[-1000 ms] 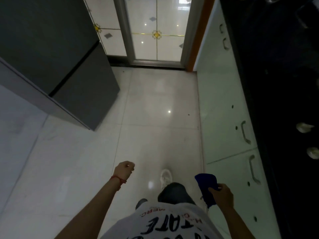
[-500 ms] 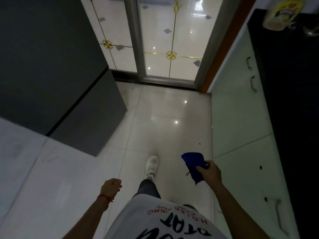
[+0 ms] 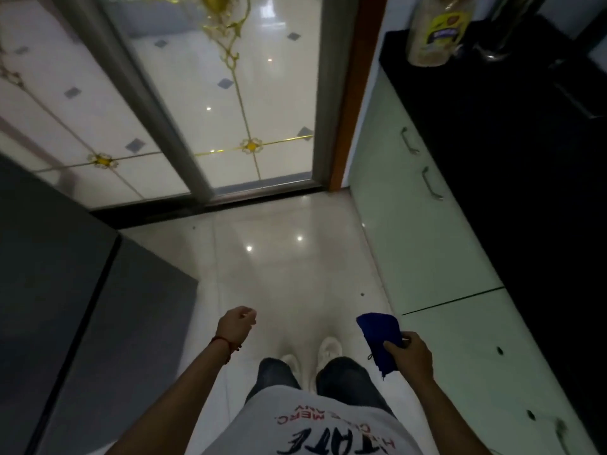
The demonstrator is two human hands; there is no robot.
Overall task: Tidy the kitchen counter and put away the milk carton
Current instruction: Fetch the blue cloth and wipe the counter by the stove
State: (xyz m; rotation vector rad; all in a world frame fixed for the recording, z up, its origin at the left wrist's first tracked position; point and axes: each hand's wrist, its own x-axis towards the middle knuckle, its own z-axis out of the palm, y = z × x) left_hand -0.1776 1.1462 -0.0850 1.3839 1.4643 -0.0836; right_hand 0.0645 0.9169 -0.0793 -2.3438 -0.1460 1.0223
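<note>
My right hand (image 3: 409, 357) grips a dark blue cloth (image 3: 377, 334) low on the right, close to the pale cabinet fronts. The cloth hangs folded from my fingers. My left hand (image 3: 235, 325) hangs over the tiled floor, fingers curled, with nothing in it. A red thread is around that wrist. The black kitchen counter (image 3: 512, 133) runs along the right side. No milk carton is in view.
A clear jar with a yellow label (image 3: 438, 27) stands at the counter's far end beside a steel vessel (image 3: 502, 31). A dark grey fridge (image 3: 82, 307) fills the left. A sliding glass door (image 3: 230, 103) closes the far end. Cabinet handles (image 3: 432, 182) stick out on the right.
I have walked forward along the floor toward the glass door. The view has tilted up, bringing the jar closer. Both hands swung with the steps; the cloth stays in my right hand.
</note>
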